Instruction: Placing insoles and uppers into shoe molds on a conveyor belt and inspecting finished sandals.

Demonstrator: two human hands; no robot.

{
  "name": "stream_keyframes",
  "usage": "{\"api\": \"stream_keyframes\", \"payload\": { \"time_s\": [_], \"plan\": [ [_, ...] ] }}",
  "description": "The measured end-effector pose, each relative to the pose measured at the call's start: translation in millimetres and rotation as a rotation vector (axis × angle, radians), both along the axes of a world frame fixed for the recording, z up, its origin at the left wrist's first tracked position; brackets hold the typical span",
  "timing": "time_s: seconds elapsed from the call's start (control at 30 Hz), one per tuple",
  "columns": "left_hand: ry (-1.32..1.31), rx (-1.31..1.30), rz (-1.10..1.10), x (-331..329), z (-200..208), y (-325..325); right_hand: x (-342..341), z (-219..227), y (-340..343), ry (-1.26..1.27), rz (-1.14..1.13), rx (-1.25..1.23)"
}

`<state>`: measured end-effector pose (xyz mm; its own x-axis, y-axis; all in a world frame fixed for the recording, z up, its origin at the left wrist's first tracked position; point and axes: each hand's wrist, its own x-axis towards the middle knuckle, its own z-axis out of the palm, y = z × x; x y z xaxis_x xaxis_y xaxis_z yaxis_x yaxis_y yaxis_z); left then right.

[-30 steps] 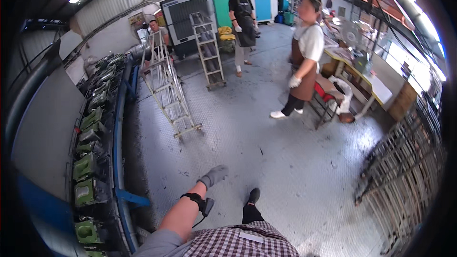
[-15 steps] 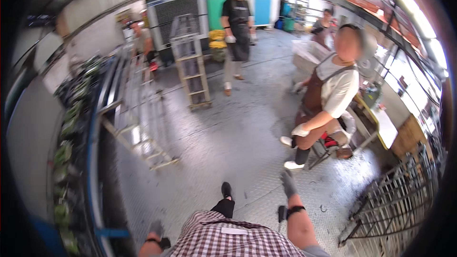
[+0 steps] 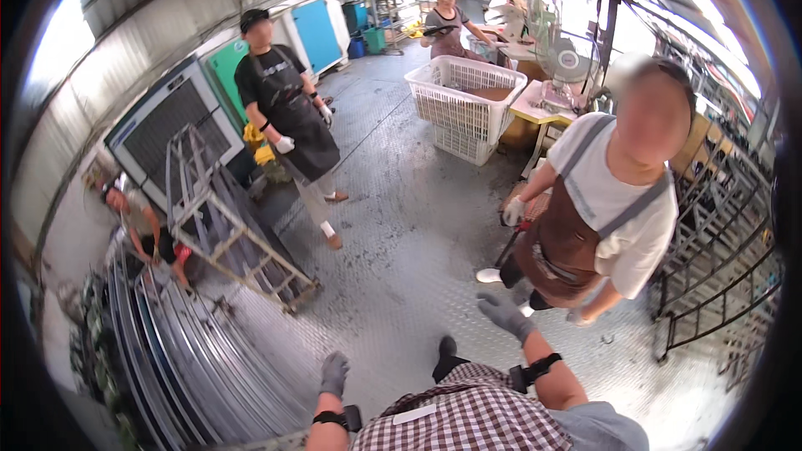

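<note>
My left hand (image 3: 334, 374), in a grey glove, hangs beside my checked apron (image 3: 464, 418), fingers loosely extended and nothing in them. My right hand (image 3: 505, 316), gloved the same way, reaches out with its fingers stretched and also holds nothing. Closest to it is a person in a brown apron (image 3: 564, 234), standing just in front on the right; a small gap seems to separate us. Black straps with small dark devices sit on both my wrists.
Long metal bars (image 3: 180, 359) lie at the left, near a rack (image 3: 242, 263) and a crouching person (image 3: 142, 225). A person in a dark apron (image 3: 284, 108) stands beyond. White crates (image 3: 464, 100), a fan (image 3: 568, 58) and another person (image 3: 447, 25) are farther back. Metal frames (image 3: 718, 242) stand right.
My view has swung rightward and both my hands have risen forward. The brown-aproned person, seated before, now stands closer to me. The crates and the fan show more fully.
</note>
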<state>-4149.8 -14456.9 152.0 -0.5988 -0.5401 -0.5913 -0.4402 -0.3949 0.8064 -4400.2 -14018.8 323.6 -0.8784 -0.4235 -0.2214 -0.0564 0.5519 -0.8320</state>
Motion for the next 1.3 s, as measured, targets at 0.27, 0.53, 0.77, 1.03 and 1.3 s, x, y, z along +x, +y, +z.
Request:
{"api": "stream_keyframes", "payload": {
  "time_s": [0.27, 0.53, 0.77, 1.03, 1.3],
  "plan": [
    [0.162, -0.329, -0.479, -270, 148, -77, -217, -82, -62, -0.092, -0.423, -0.273],
    [-0.049, -0.560, -0.507, -375, 134, -214, -452, 11, -268, -0.416, -0.508, -0.767],
    [-0.270, -0.693, -0.568, -504, 53, -343, -655, 17, -432, -0.355, -0.555, -0.901],
    [-0.044, -0.851, -0.921, -842, 155, -412, -857, 43, -512, -0.337, -0.686, -1.066],
    [0.260, -0.662, -0.864, -1119, 238, -361, -1115, 56, -509, -0.084, -0.938, -1.286]
  ]
}}
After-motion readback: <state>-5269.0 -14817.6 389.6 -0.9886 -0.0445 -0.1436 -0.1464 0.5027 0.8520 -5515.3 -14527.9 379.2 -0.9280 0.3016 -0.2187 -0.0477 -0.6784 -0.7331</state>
